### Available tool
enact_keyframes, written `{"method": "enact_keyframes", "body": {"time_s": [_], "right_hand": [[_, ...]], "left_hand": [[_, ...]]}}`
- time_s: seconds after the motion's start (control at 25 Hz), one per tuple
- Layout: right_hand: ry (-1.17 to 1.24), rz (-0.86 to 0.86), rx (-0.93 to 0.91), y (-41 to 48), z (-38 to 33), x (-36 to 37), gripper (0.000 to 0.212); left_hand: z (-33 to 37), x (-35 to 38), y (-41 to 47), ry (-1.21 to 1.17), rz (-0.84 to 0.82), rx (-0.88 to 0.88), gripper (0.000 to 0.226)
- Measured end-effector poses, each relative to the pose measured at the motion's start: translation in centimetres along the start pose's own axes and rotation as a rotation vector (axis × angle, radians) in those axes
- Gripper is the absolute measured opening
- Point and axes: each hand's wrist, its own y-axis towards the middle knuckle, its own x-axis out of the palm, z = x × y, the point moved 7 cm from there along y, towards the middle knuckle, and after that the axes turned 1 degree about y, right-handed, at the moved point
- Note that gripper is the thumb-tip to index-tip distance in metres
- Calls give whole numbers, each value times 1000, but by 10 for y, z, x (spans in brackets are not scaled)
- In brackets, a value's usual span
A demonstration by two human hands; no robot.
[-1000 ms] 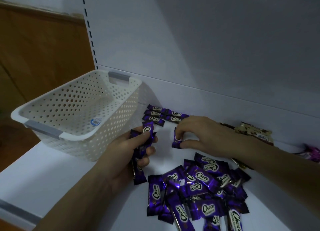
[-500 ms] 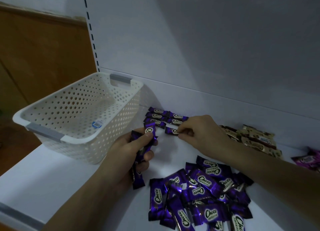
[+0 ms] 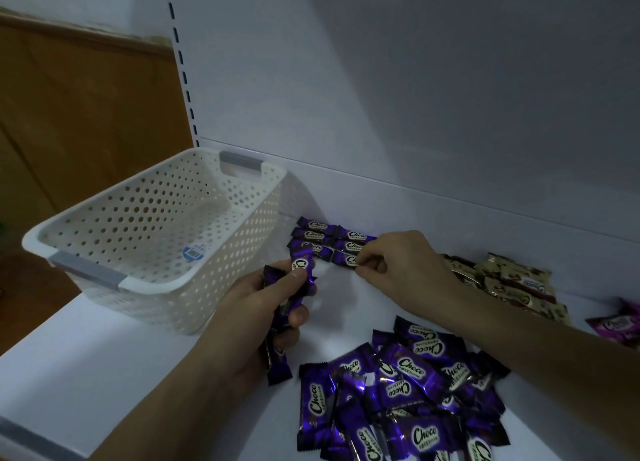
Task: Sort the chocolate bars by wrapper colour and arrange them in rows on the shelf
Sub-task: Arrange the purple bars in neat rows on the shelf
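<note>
Head view: the right hand (image 3: pixel 398 266) pinches one purple bar (image 3: pixel 346 260) by its end, laying it against the short rows (image 3: pixel 320 233) at the back of the shelf (image 3: pixel 104 356). The left hand (image 3: pixel 256 311) grips a spare bundle (image 3: pixel 300 280). The bars are probably light, with slick foil (easily crumpled), so the crimped ends look the best hold.

The left hand (image 3: pixel 256 308) grips a few purple bars (image 3: pixel 302 270). The right hand (image 3: pixel 398 266) pinches one purple bar (image 3: pixel 344 259) at the end of the purple rows (image 3: pixel 317 234) by the back edge of the shelf (image 3: pixel 104 374), beside the white basket (image 3: pixel 214 287). A purple pile (image 3: pixel 408 391) lies near the front edge. Cream bars (image 3: pixel 512 284) sit along the back edge.
</note>
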Motion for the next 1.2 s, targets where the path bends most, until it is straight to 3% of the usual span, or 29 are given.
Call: {"method": "enact_keyframes", "body": {"time_s": [0.24,0.32,0.4,0.52,0.64,0.76,0.84,1.0,1.2], "right_hand": [[33,23,47,1,-3,-6,10],[341,52,118,-3,-9,-19,11],[726,-100,161,-10,-26,-19,16],[801,-226,103,-23,-43,-22,21],[833,-43,179,-28,-22,-42,21],[760,97,283,-36,18,-64,24],[594,11,275,-38,33,-62,32],[336,-142,211,-43,33,-31,35],[159,47,69,-38,33,-44,25]], "left_hand": [[1,1,0,109,-12,80,20],[2,6,-2,238,-48,136,8],[4,13,-4,346,-83,186,6],[6,15,-6,360,-63,212,26],[3,7,-1,277,-4,162,21],[-6,7,4,51,-45,-21,32],[-5,10,10,53,-39,-85,28],[10,26,32,110,-56,-16,18],[2,26,40,139,-29,73,16]]}}
